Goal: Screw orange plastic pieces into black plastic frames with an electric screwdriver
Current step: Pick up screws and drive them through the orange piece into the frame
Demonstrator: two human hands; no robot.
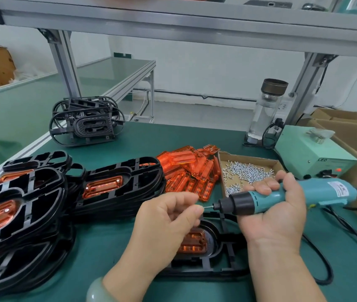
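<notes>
My right hand (275, 214) grips a teal electric screwdriver (282, 196), held level with its black nose pointing left. My left hand (169, 216) pinches a small screw (206, 207) against the bit's tip. Below both hands a black frame (214, 260) lies flat on the green mat with an orange piece (192, 243) seated in its middle. A pile of loose orange pieces (190, 171) lies further back.
Stacks of black frames with orange pieces fitted (108, 186) fill the left side. Bare black frames (86, 120) are heaped at the back left. A cardboard tray of screws (247, 171), a green power box (312, 153) and a glass bottle (264, 110) stand at the right.
</notes>
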